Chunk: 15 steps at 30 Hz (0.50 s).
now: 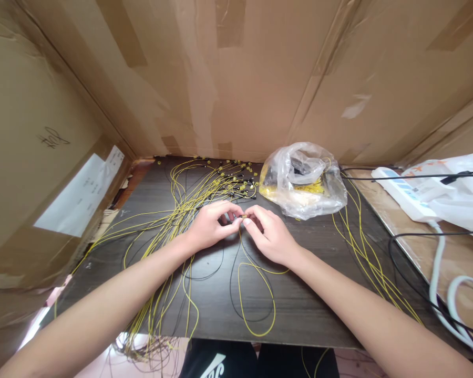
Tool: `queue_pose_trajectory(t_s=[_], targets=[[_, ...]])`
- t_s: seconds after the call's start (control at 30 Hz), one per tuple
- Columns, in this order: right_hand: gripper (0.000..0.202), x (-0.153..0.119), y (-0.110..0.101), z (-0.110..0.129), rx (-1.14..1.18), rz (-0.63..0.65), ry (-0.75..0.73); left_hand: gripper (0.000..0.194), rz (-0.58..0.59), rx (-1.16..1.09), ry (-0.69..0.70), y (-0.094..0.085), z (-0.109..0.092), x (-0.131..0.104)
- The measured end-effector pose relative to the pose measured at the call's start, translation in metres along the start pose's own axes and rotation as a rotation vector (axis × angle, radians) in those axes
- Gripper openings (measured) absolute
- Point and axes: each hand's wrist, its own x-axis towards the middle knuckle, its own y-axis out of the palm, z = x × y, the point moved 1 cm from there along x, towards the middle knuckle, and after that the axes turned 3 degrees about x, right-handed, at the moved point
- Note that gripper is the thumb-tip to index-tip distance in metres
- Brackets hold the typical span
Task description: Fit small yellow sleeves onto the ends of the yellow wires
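Left of the clear plastic bag (303,182) and nearer me, my left hand (215,224) and right hand (270,232) narrowly pinch a small dark-and-yellow piece (244,216) between them. A thin yellow cable (275,304) seems to run from it, looping on the desk (307,310). A loose pinch could drop the piece; a leftward sweep could tangle that loop with the cable bundle (180,211) farther left of the bag.

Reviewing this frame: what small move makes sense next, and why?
Probably a gentle inward push by the left hand and right hand: both appear to pinch the small piece between them, while the yellow wire below lies loosely looped.
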Motion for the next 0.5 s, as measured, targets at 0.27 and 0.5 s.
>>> queue_pose_trajectory(t_s=[0.27,0.5], targets=[[0.013,-0.001,0.002,-0.001,0.001,-0.012,-0.035,0.010,0.020,0.003,0.007,0.000,0.001,0.000],[0.011,0.008,-0.033,0.018,-0.011,-0.471,-0.275,0.008,0.116,-0.030,-0.035,0.005,0.002,-0.002]])
